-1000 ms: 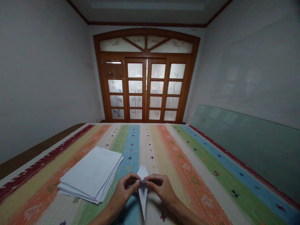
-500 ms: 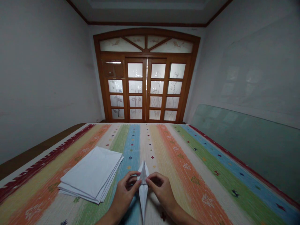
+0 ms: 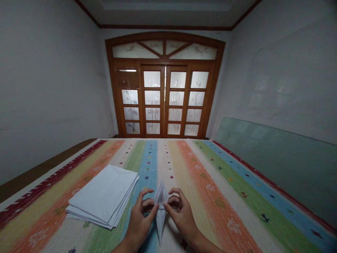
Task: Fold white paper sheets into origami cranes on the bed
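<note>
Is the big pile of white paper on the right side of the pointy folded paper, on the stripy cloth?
Not quite: the pile of white paper is on the left side of the pointy folded paper, not the right. The head view shows this. It is on the stripy cloth, as you said.

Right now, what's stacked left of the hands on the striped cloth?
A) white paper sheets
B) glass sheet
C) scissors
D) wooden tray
A: the white paper sheets lie piled on the striped cloth, left of the left hand and right hand, which flank the folded paper piece.
</note>
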`<state>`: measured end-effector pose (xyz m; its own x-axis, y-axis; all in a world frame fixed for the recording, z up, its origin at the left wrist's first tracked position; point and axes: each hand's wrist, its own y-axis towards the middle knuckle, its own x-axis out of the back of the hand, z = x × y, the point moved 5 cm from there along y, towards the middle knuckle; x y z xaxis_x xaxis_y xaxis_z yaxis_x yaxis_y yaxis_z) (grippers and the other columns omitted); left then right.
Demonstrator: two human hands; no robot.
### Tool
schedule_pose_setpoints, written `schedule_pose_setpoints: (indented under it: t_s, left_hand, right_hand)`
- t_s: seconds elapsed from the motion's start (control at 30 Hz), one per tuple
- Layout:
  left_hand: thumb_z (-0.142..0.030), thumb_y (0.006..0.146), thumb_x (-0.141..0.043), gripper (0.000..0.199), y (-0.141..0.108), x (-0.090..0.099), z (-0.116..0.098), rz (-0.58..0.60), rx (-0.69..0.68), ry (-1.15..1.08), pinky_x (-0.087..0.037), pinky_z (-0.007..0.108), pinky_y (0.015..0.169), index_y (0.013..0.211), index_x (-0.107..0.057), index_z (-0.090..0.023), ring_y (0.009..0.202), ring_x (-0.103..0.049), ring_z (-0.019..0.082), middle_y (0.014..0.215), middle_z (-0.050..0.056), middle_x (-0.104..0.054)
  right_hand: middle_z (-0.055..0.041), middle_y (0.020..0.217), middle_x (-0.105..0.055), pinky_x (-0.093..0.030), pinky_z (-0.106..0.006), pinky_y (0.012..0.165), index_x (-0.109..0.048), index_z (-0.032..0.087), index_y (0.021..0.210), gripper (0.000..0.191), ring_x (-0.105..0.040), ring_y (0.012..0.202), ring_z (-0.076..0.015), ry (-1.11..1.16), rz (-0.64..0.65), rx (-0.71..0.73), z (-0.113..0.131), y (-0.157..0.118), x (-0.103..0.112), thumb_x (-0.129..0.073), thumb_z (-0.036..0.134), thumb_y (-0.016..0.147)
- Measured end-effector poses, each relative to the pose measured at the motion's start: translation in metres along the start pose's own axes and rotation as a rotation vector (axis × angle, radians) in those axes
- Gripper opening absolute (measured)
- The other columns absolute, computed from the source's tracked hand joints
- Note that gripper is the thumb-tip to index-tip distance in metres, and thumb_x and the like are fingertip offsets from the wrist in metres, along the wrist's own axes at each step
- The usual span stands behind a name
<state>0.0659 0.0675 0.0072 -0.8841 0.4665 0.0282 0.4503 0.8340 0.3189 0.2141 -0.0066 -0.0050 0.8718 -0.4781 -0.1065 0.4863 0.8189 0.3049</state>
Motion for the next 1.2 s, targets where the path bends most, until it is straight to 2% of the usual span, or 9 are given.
schedule_pose_setpoints:
  t_s: [0.1,0.23,0.3,0.43,0.57,0.7,0.8,1.0,1.2]
  left_hand:
    - [-0.048,0.083,-0.076,0.046,0.0,-0.001,0.0,0.035,0.006,0.001,-0.057,0.026,0.071,0.117,-0.062,-0.02,0.066,-0.069,0.017,0.066,-0.004,-0.067]
    - [-0.051,0.081,-0.077,0.04,0.001,-0.002,-0.001,0.08,0.021,-0.008,-0.061,0.033,0.08,0.104,-0.07,-0.02,0.076,-0.074,0.023,0.083,0.005,-0.078]
    - [-0.052,0.078,-0.079,0.04,0.001,-0.002,-0.004,0.083,0.039,-0.011,-0.061,0.034,0.081,0.099,-0.073,-0.019,0.081,-0.075,0.026,0.089,0.008,-0.08]
    - [-0.055,0.073,-0.082,0.04,0.005,-0.003,-0.011,0.117,0.113,-0.03,-0.059,0.035,0.082,0.084,-0.077,-0.017,0.086,-0.075,0.029,0.085,0.009,-0.08]
    - [-0.056,0.071,-0.082,0.041,0.009,-0.002,-0.014,0.109,0.143,-0.039,-0.057,0.034,0.08,0.078,-0.078,-0.017,0.084,-0.074,0.03,0.078,0.008,-0.079]
    - [-0.052,0.074,-0.082,0.035,0.008,0.001,-0.015,0.074,0.08,-0.015,-0.056,0.032,0.078,0.077,-0.079,-0.018,0.081,-0.072,0.028,0.077,0.006,-0.078]
    - [-0.049,0.079,-0.079,0.03,0.003,0.003,-0.018,0.066,0.002,0.009,-0.054,0.03,0.075,0.077,-0.08,-0.019,0.077,-0.07,0.025,0.076,0.005,-0.076]
    - [-0.046,0.085,-0.075,0.027,-0.002,0.003,-0.034,0.048,-0.172,-0.01,-0.054,0.029,0.076,0.074,-0.078,-0.021,0.078,-0.069,0.024,0.078,0.006,-0.074]
    - [-0.049,0.08,-0.078,0.029,-0.001,0.003,-0.031,0.004,-0.173,0.046,-0.055,0.029,0.078,0.071,-0.079,-0.021,0.082,-0.066,0.024,0.082,0.007,-0.067]
  right_hand:
    - [0.0009,0.068,-0.068,-0.055,-0.027,0.065,-0.066,0.019,0.111,0.052,-0.068,0.066,-0.0181,-0.026,0.006,0.001,0.0,0.0,0.001,-0.082,0.055,0.076]
    - [-0.0094,0.082,-0.077,-0.059,-0.033,0.075,-0.075,0.016,0.099,0.046,-0.074,0.08,-0.025,-0.071,0.062,0.001,0.004,0.0,-0.001,-0.079,0.058,0.078]
    - [-0.0107,0.084,-0.078,-0.06,-0.034,0.076,-0.077,0.016,0.096,0.042,-0.075,0.081,-0.0258,-0.084,0.1,0.02,0.009,-0.001,-0.004,-0.077,0.056,0.081]
    - [-0.0091,0.081,-0.077,-0.058,-0.032,0.072,-0.079,0.017,0.094,0.036,-0.073,0.077,-0.0238,-0.122,0.121,0.068,0.018,-0.004,-0.007,-0.074,0.052,0.085]
    - [-0.0082,0.079,-0.076,-0.056,-0.03,0.069,-0.079,0.017,0.091,0.036,-0.07,0.074,-0.022,-0.172,0.095,0.104,0.023,-0.004,-0.007,-0.074,0.053,0.085]
    - [-0.003,0.062,-0.068,-0.05,-0.025,0.055,-0.077,0.018,0.077,0.035,-0.063,0.056,-0.0173,-0.239,0.021,0.126,0.025,-0.005,-0.004,-0.076,0.053,0.082]
    - [-0.0017,0.057,-0.068,-0.049,-0.023,0.05,-0.077,0.018,0.083,0.031,-0.063,0.049,-0.0161,-0.247,0.068,0.087,0.024,-0.009,-0.006,-0.071,0.048,0.088]
    - [-0.0076,0.079,-0.078,-0.058,-0.025,0.063,-0.078,0.019,0.091,0.019,-0.074,0.068,-0.02,-0.361,0.1,0.243,0.036,-0.016,-0.007,-0.064,0.032,0.092]
    - [-0.0087,0.088,-0.08,-0.062,-0.027,0.07,-0.077,0.019,0.097,0.016,-0.077,0.079,-0.0224,-0.281,0.08,0.262,0.037,-0.016,-0.007,-0.067,0.03,0.09]
